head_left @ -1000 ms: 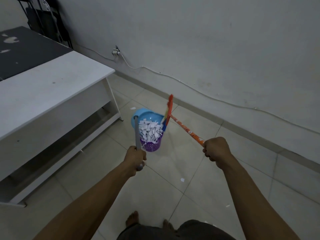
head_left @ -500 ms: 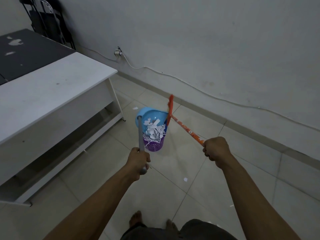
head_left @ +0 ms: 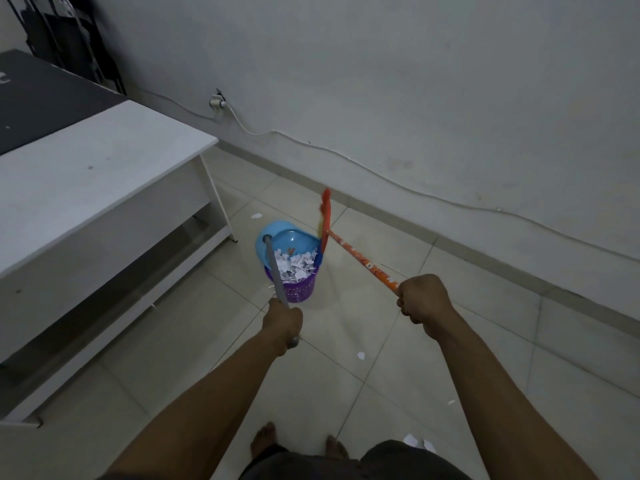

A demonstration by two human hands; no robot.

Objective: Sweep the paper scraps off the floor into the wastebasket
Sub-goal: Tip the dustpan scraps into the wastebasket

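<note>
A purple wastebasket (head_left: 300,289) stands on the tiled floor, heaped with white paper scraps (head_left: 296,266). A blue dustpan (head_left: 284,241) is tipped over its rim, held by a grey handle (head_left: 275,271) in my left hand (head_left: 282,322). My right hand (head_left: 423,299) grips the orange patterned stick of a broom (head_left: 360,259); its red head (head_left: 325,220) stands edge-on against the dustpan's right side. Loose scraps lie on the floor: one (head_left: 361,355) between my arms, two (head_left: 418,441) near my right knee, one (head_left: 256,215) behind the basket.
A white desk (head_left: 86,188) with a black mat and an open lower shelf fills the left. A white cable (head_left: 381,174) runs along the grey wall from a socket (head_left: 216,102). Dark folded chairs (head_left: 65,36) stand in the far corner. My bare feet (head_left: 263,443) show below.
The dustpan has tipped further over the basket and the scraps have slid down into it. The broom head has shifted slightly right of the dustpan's edge. My view moved closer.
</note>
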